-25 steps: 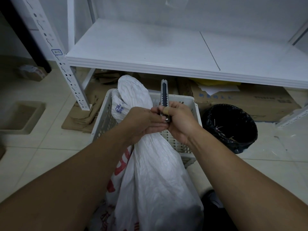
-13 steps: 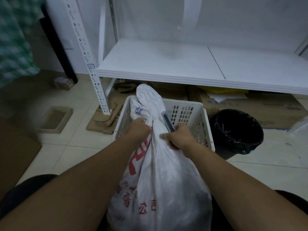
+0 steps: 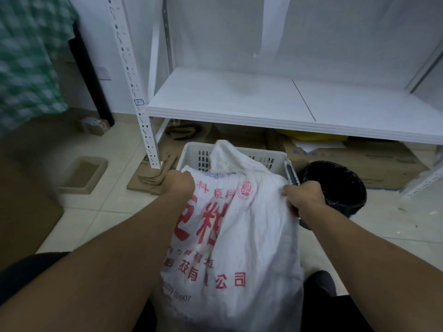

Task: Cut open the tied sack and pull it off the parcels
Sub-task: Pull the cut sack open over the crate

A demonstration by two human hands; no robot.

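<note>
near the basket (image 3: 191,154), left hand (image 3: 178,185) and right hand (image 3: 304,200) (with knife (image 3: 291,173)) clutch the sack (image 3: 251,236) top, probably to spread it.

White red-printed sack (image 3: 239,236), upright, against basket (image 3: 191,154)

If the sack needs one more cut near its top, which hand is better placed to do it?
The right hand, likely: it holds the knife, pointing up beside the top of the sack. The left hand grips only sack cloth and can steady it.
</note>
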